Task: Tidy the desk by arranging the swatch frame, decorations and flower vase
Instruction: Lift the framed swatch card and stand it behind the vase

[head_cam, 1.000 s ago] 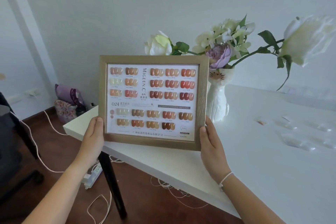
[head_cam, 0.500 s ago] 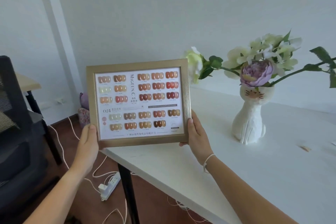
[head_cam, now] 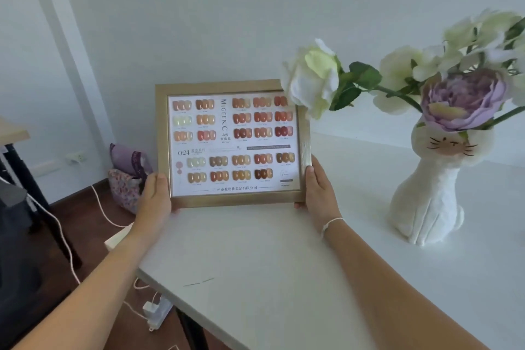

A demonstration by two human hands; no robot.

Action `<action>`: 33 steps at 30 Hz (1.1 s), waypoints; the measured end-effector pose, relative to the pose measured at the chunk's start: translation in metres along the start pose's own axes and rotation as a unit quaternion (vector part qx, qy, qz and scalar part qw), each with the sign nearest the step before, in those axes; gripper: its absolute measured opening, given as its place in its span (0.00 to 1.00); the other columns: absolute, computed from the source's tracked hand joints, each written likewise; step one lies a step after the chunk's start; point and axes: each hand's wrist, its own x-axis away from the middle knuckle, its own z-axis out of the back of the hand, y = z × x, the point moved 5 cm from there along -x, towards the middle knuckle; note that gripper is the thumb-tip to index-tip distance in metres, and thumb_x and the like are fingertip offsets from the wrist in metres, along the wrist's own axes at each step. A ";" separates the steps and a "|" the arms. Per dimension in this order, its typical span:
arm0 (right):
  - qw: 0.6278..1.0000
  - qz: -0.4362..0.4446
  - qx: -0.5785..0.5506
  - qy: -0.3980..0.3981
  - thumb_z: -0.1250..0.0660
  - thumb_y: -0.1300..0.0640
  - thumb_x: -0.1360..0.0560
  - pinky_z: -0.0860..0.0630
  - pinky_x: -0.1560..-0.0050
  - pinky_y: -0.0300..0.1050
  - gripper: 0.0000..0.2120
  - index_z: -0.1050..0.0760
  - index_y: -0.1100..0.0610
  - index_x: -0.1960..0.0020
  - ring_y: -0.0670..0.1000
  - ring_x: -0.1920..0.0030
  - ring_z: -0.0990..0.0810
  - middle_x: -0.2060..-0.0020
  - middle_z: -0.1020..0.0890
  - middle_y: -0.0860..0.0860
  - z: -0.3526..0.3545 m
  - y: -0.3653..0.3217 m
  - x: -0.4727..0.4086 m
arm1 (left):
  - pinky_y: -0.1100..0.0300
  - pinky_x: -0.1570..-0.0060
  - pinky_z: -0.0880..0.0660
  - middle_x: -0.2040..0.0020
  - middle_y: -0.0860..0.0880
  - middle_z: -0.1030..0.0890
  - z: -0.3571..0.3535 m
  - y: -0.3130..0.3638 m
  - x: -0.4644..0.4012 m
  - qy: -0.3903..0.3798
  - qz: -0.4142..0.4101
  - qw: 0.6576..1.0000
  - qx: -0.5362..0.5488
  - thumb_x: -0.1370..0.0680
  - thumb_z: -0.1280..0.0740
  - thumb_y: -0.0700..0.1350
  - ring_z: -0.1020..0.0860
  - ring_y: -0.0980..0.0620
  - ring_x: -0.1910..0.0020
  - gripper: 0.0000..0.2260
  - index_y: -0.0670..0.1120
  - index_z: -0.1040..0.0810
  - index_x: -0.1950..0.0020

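Note:
The swatch frame (head_cam: 233,142), gold-edged with rows of nail colour samples, stands upright with its lower edge at the white desk (head_cam: 284,278) near the far left corner. My left hand (head_cam: 154,199) grips its lower left corner and my right hand (head_cam: 319,193) grips its lower right corner. To the right stands the white cat-shaped flower vase (head_cam: 426,202) with white and purple flowers. One white bloom (head_cam: 312,77) leans left and covers the frame's upper right corner.
The white wall lies close behind the frame. Left of the desk, on the brown floor, are a patterned fabric bag (head_cam: 127,179), a power strip (head_cam: 156,311) with white cables and a black chair (head_cam: 17,236). A second table's edge (head_cam: 11,131) shows at far left.
Both hands have carried the frame away from me, over the desk and down until its lower edge is at the desk top near the wall. The view has turned left, so the vase sits further right.

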 end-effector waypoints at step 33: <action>0.952 0.057 0.055 0.296 0.52 0.56 0.20 0.30 0.55 0.41 0.17 0.32 0.51 0.35 0.48 0.57 0.26 0.55 0.24 0.45 0.097 0.050 -0.148 | 0.54 0.58 0.24 0.50 0.46 0.25 -0.226 0.010 -0.132 -0.131 -0.103 0.986 0.028 0.19 0.50 0.50 0.26 0.45 0.54 0.11 0.49 0.31 0.49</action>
